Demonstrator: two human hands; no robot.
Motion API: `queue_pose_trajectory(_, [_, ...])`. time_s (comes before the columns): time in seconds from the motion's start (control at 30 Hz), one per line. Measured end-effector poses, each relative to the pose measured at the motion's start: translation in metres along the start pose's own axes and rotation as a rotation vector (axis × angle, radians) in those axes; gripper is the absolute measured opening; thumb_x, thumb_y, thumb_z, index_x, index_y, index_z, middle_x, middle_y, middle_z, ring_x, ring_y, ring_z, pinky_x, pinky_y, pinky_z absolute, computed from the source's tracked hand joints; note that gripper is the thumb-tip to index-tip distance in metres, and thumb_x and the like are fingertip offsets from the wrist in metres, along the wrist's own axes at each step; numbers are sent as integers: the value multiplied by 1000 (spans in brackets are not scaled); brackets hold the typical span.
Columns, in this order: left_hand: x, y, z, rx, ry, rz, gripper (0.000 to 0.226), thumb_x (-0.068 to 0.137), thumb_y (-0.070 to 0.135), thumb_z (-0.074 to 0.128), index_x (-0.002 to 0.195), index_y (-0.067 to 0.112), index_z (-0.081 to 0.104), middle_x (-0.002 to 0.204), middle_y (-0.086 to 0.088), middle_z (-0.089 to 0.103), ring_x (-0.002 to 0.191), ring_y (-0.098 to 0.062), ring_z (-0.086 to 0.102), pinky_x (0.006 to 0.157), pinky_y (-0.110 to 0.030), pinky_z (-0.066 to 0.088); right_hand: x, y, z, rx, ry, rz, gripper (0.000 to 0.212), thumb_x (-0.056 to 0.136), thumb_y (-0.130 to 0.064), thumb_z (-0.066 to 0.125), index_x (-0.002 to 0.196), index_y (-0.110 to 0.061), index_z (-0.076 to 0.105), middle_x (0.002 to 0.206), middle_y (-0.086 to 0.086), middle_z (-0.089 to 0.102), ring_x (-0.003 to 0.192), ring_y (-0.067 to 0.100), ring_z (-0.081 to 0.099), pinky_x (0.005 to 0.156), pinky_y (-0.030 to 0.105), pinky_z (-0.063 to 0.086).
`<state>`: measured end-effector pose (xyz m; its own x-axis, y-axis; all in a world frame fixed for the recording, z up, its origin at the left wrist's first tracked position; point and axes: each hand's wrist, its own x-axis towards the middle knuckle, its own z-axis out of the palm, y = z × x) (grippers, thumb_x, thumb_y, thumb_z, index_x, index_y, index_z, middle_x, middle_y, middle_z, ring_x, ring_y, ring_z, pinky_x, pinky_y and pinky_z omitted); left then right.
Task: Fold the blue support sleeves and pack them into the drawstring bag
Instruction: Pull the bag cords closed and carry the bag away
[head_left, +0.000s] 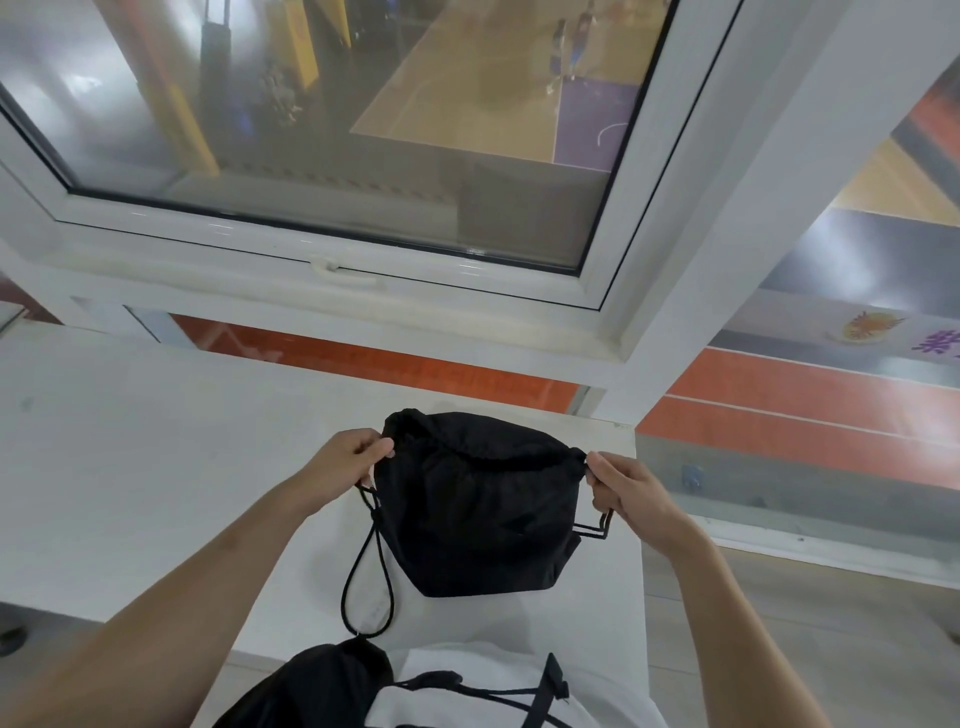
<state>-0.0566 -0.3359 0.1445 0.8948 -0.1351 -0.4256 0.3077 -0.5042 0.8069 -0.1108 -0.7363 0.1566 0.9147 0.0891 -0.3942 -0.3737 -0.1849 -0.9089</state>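
A black drawstring bag (472, 509) stands on the white table (130, 467), its mouth gathered at the top. My left hand (345, 462) pinches the bag's left top corner and its cord. My right hand (631, 493) pinches the right top corner, with the right cord (592, 531) running beneath it. A loop of black cord (370, 587) hangs down from the bag's left side onto the table. No blue support sleeves are visible; the bag's inside is hidden.
A white-framed window (332, 275) rises behind the table, with a latch on its lower rail. The table's right edge (640, 519) lies just under my right hand. A black strap and white shirt (467, 691) are at the bottom.
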Motion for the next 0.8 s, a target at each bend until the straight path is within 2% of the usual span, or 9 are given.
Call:
queue_pose_trajectory(0.07, [7,-7,-4,-102,176,-60,33,106,31,46,91,10,67,68,8,53,65,-17,44,66,-28,42,2,3,-4,-49,123,-28,38,110,-27,49,75,-11,47,66,0,25,63,20,21,60,30,26])
queue_pose_trajectory(0.13, [15,-21,-15,-272,408,-157,36,104,34,42,85,10,60,71,-3,45,68,-23,40,66,-34,39,2,16,-14,-84,307,-43,38,107,-25,51,71,-14,44,66,0,27,61,17,25,60,35,24])
queue_pose_trajectory(0.2, [19,-35,-20,-327,504,-232,35,101,35,41,78,12,55,70,-6,44,66,-23,40,70,-37,39,0,28,-25,-152,417,-22,38,104,-23,51,69,-9,44,62,0,34,59,15,30,60,34,26])
queue_pose_trajectory(0.3, [20,-42,-16,-320,376,-221,28,96,21,42,77,11,60,65,-4,53,61,-22,47,75,-39,40,-1,36,-31,-143,337,-4,37,105,-18,49,70,-7,52,59,3,42,59,18,38,60,32,33])
queue_pose_trajectory(0.37, [17,-38,-11,-297,224,-163,27,97,15,38,88,9,63,69,-10,57,56,-22,48,68,-37,40,0,33,-29,-154,223,13,36,101,-18,50,68,-6,57,58,5,46,60,19,41,61,33,35])
queue_pose_trajectory(0.5, [12,-21,-5,-219,74,-48,45,108,45,31,98,11,60,58,-3,40,49,-14,30,50,-25,31,5,22,-20,-214,86,48,39,99,-30,51,70,-5,58,60,9,57,57,23,48,64,38,39])
queue_pose_trajectory(0.6, [10,-9,-1,-107,33,9,41,106,42,36,87,10,54,59,1,34,54,-15,26,52,-28,26,7,10,-8,-285,71,63,44,102,-46,53,82,-8,65,70,8,70,59,20,58,69,34,48])
queue_pose_trajectory(0.7, [8,-6,2,-64,-17,39,35,106,27,36,77,12,50,63,-3,46,59,-17,37,61,-34,35,13,4,5,-336,114,60,39,102,-52,53,93,-16,67,75,5,74,60,14,61,70,29,49])
queue_pose_trajectory(0.8, [7,-9,9,-110,41,-29,32,107,30,38,91,14,61,73,-1,51,59,-11,39,56,-27,33,20,4,19,-346,187,22,40,102,-51,50,92,-15,64,66,0,66,56,11,51,64,28,44])
